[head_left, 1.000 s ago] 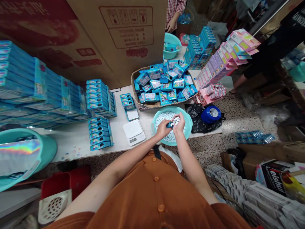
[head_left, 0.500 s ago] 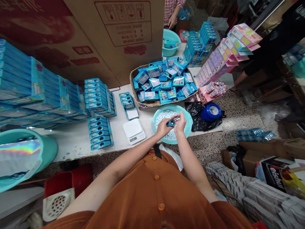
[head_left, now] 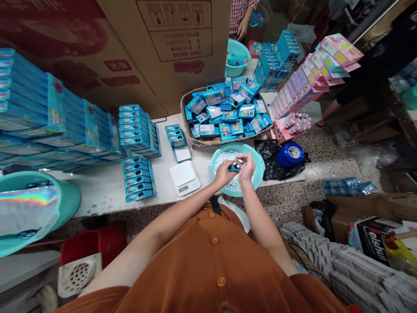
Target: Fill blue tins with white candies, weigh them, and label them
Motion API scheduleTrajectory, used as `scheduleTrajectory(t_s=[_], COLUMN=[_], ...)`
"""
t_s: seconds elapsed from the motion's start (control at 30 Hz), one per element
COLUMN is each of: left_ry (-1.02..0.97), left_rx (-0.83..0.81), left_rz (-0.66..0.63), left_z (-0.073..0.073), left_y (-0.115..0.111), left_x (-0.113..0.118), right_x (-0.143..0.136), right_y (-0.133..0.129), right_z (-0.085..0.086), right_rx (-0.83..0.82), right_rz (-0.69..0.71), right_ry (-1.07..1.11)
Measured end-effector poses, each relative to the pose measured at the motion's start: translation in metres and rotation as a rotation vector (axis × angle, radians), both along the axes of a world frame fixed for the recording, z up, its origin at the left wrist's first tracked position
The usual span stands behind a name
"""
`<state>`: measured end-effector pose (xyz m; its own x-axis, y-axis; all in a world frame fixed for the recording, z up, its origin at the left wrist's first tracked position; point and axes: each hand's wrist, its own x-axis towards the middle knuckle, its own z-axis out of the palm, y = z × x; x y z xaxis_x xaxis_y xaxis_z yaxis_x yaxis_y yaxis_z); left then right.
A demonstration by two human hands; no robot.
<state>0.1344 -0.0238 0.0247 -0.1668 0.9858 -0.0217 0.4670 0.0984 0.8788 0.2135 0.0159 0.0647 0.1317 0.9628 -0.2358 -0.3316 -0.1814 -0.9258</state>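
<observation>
My left hand (head_left: 224, 174) is closed around a small blue box (head_left: 232, 168) with a round opening in its end. At that opening my right hand (head_left: 246, 168) has its fingers bent together over a few small white pellets (head_left: 239, 164). Both hands are above a turquoise basin (head_left: 259, 174) that contains many loose white pellets (head_left: 224, 157). To the left of the basin lies a white kitchen scale (head_left: 184, 177). Whether pellets are inside the held box cannot be seen.
Behind the basin stands a carton (head_left: 195, 142) heaped with blue boxes. Stacked blue boxes (head_left: 138, 178) line the table's left side, beside another turquoise basin (head_left: 70, 200). A blue tape roll (head_left: 289, 154) lies on a black bag (head_left: 269, 163). Another person's hand (head_left: 243, 29) shows at the back.
My right hand has turned over from a cupped, palm-up pose, its fingers now bent in at the box opening. The view has shifted slightly.
</observation>
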Motion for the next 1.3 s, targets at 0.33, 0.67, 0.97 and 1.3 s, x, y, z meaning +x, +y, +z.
scheduleTrajectory(t_s=[0.33, 0.67, 0.97, 1.3], left_ry=[-0.054, -0.138, -0.142, -0.04], left_rx=[0.051, 0.081, 0.004, -0.023], left_rz=[0.01, 0.188, 0.339, 0.285], left_z=[-0.004, -0.007, -0.01, -0.002], left_y=[-0.002, -0.026, -0.068, -0.081], left_x=[-0.003, -0.04, -0.063, -0.069], right_x=[0.012, 0.086, 0.021, 0.009], right_y=[0.01, 0.028, 0.006, -0.028], right_z=[-0.009, -0.13, -0.208, -0.188], right_rx=[-0.024, -0.155, 0.096, -0.323], right_rz=[-0.095, 0.334, 0.36, 0.537], right_ry=[-0.072, -0.788, -0.973, -0.739])
